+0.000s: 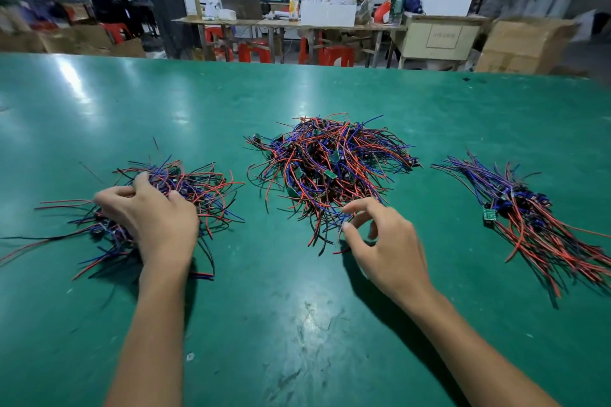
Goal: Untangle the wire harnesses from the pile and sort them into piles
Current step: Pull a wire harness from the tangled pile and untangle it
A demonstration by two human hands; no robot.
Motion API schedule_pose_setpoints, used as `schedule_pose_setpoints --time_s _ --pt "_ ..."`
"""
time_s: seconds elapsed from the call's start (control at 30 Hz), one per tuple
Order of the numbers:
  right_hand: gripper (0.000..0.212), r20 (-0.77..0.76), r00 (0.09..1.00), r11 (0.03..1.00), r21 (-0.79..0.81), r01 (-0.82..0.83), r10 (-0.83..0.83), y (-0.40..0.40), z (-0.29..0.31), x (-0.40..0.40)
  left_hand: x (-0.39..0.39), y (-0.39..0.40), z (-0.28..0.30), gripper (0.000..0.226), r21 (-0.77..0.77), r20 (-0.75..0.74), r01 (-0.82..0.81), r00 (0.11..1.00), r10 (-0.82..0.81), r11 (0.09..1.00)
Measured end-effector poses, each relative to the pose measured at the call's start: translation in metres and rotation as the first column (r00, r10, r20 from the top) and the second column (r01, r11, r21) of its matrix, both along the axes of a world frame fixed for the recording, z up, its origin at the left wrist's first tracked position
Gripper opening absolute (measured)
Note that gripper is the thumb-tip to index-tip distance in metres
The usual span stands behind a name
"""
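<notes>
Three heaps of red, blue and black wire harnesses with small green circuit boards lie on the green table [297,324]. The big tangled pile [327,165] sits in the middle. A looser left pile [205,188] lies under my left hand [155,221], whose curled fingers rest on and dig into its wires. The right pile [535,221] has its wires laid roughly parallel. My right hand [380,241] hovers at the near edge of the middle pile, thumb and forefinger curved close to a wire end; whether they pinch it is unclear.
The table's far edge [297,61] runs across the view. Beyond it stand wooden benches [287,25], red stools [334,54], cardboard boxes [525,46] and several people at work.
</notes>
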State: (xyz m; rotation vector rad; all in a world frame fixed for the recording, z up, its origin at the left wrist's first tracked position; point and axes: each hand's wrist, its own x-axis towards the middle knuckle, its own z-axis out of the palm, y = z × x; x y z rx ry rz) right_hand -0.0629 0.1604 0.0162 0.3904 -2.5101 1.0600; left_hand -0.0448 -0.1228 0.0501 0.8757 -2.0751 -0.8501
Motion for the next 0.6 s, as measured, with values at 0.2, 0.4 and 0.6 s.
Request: schedule_pose_setpoints --time_s 0.2,0.4,0.6 --pt "0.041 -0.087 0.988 0.951 0.272 0.147 -0.128 -0.006 -0.005 -0.030 -0.012 0.052 0.002 0.024 -0.294 -0.177 0.173 0.956 -0.232 0.940" --pt "0.044 -0.047 0.990 0.913 0.381 0.143 -0.135 -0.017 -0.008 -0.043 -0.020 0.101 -0.022 0.012 -0.446 0.017 0.454 0.866 -0.500 0.771" --pt "0.023 -0.055 0.978 0.941 0.265 0.210 -0.203 -0.012 -0.008 -0.048 -0.022 0.101 -0.033 0.012 -0.395 0.039 0.518 0.834 -0.550 0.758"
